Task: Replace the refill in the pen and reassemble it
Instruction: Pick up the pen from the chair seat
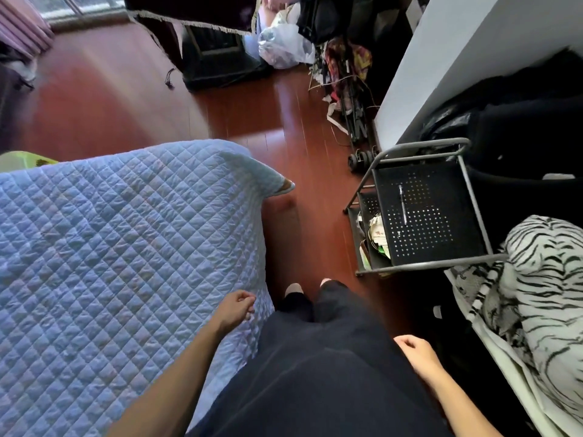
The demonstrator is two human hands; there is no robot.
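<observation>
A slim pen [403,203] lies lengthwise on the black perforated top shelf [448,247] of a small metal cart at the right. I am standing in dark clothes on the red wooden floor, well short of the cart. My left hand [236,308] hangs beside the edge of the quilted bed, fingers loosely curled with nothing in them. Low at my right side, my right hand [416,353] is also loosely curled and holds nothing. Both hands are far from the pen.
A bed with a pale blue quilted cover [126,247] fills the left. A tiger-striped blanket [542,294] lies right of the cart. The cart's lower shelf [377,238] holds papers. A white wall [441,64], bags and a folded stroller [353,99] stand farther back.
</observation>
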